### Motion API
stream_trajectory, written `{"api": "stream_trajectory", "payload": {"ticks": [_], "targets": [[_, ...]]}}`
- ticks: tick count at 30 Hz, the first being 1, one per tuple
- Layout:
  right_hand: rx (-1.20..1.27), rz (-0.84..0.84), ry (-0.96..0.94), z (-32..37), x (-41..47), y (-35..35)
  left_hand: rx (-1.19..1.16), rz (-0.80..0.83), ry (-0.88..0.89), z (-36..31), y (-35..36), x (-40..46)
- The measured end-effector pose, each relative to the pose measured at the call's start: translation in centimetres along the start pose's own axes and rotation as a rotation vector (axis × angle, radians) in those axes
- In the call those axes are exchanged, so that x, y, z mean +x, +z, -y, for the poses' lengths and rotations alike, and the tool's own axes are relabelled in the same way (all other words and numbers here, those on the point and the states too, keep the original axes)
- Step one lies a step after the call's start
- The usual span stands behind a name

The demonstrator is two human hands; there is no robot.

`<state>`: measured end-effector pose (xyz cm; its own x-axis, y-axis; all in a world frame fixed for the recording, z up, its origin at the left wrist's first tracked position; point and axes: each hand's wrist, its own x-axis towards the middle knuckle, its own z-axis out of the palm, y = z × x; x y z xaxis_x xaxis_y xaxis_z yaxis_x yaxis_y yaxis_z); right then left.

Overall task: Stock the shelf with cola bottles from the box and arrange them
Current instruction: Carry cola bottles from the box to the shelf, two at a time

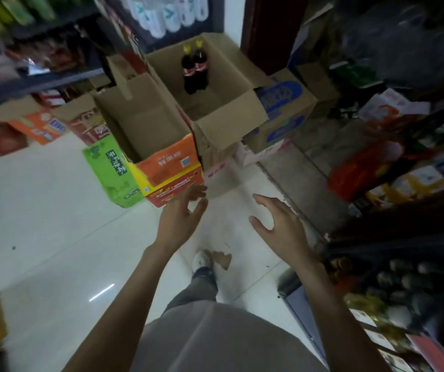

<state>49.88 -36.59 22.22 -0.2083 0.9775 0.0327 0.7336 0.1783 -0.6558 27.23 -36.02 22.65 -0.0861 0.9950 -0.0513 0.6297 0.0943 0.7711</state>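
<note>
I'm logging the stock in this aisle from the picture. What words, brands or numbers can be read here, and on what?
None reads clearly.
Cola bottles: red labels with white script, too blurred to quote.
Green carton: large white characters, upside down, blurred.
Orange box: white print and a square code, too small.
Blue-and-white carton: blue lettering, blurred.
Shelf goods at right: print unreadable.

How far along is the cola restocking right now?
Nearly done, it seems: the plain cardboard box holds only two cola bottles, standing upright at its far side. Nothing is in hand; the left hand and right hand are open, short of the box. Left: shelve those two and arrange them.
</note>
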Motion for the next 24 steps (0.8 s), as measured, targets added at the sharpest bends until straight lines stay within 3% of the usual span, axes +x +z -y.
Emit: {"api": "stream_trajectory", "payload": {"ticks": [4, 7, 18, 24], "targets": [[-0.063, 0.034, 0.207, 0.1, 7.4, 3.4, 0.004, 0.048, -0.140, 4.5, -1.8, 6.3], [-0.074, 0.052, 0.261, 0.2, 13.3, 4.9, -0.001, 0.060, -0.200, 6.6, -2.9, 11.0], [0.102, 0.142, 0.162, -1.4, 39.6, 6.8, -0.069, -0.060, -0.188, 8.4, -4.1, 34.4], [0.145, 0.151, 0.125, -3.2, 53.7, 8.8, -0.086, -0.078, -0.264, 8.7, -3.2, 47.0]]}}
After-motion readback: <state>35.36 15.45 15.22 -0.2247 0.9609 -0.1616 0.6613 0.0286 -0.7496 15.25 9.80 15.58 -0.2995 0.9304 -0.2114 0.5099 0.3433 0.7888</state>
